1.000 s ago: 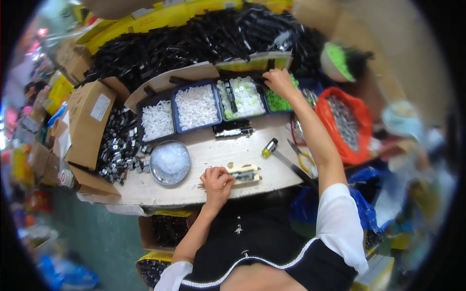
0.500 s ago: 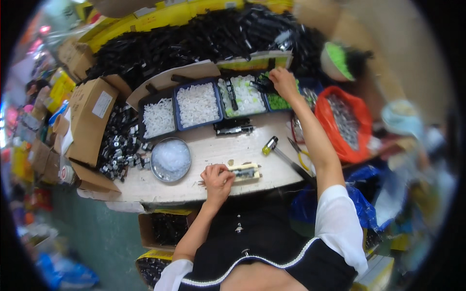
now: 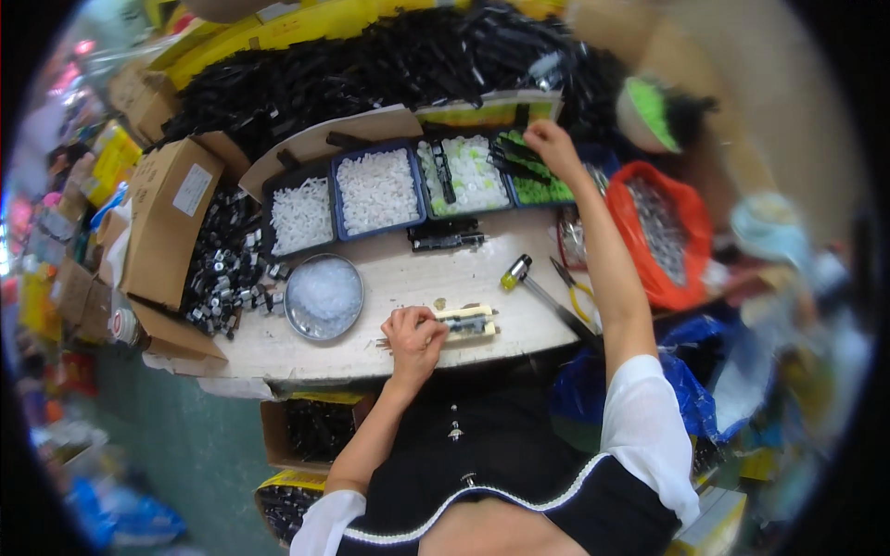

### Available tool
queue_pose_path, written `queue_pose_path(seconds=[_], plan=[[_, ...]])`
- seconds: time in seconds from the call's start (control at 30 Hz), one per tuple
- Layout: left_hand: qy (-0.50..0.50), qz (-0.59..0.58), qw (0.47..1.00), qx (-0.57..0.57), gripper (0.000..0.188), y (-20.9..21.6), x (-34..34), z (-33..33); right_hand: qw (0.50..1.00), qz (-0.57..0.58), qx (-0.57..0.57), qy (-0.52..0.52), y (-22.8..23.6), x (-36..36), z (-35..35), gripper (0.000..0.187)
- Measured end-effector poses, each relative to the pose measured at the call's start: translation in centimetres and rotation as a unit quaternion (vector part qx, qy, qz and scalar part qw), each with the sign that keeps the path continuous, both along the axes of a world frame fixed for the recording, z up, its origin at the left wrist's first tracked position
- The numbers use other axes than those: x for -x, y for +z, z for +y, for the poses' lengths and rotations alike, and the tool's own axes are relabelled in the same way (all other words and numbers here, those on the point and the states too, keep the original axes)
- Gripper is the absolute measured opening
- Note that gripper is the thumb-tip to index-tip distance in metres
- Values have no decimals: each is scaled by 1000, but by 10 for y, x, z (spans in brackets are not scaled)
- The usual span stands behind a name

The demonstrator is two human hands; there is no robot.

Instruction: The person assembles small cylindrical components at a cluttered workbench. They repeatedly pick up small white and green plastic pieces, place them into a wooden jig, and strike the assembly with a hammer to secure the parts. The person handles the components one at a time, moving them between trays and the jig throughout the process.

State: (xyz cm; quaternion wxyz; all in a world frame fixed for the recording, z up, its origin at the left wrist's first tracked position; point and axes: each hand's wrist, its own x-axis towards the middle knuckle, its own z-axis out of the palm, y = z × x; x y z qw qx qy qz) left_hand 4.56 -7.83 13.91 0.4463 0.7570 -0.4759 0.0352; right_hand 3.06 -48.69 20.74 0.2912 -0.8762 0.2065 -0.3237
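Near the table's front edge, my left hand (image 3: 413,341) is closed at the left end of a dark bar-shaped part (image 3: 471,327). That part lies in a cream-coloured holder (image 3: 478,311) with two parallel blocks. Out at the back right, my right hand (image 3: 553,148) is over a tray of small green pieces (image 3: 542,191). Its fingertips are pinched together; what they hold, if anything, is too small to make out. Black elongated pieces (image 3: 515,165) lie across the green pieces, just left of this hand.
Trays of white pieces (image 3: 378,190) and white-green pieces (image 3: 475,176) stand left of the green one. A round metal bowl (image 3: 324,298), a hammer (image 3: 547,298), yellow-handled pliers (image 3: 582,301) and black parts (image 3: 447,238) are on the table. A red bag (image 3: 681,292) stands right.
My right hand has lifted a little up and away from the green tray, uncovering more of the black pieces and green pieces. My left hand stays at the holder.
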Motion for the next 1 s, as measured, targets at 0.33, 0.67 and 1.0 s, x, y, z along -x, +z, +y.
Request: queue_pose_path(seconds=[0.33, 0.67, 1.0], plan=[[5, 1, 1000, 19, 11, -5, -3, 5, 904, 162, -369, 145, 23, 43, 150, 35], [67, 131, 984, 97, 16, -4, -14, 51, 937, 105, 128, 307, -15, 53, 261, 28], [84, 140, 984, 76, 24, -5, -17, 56, 929, 148, 160, 300, -39, 44, 290, 28]])
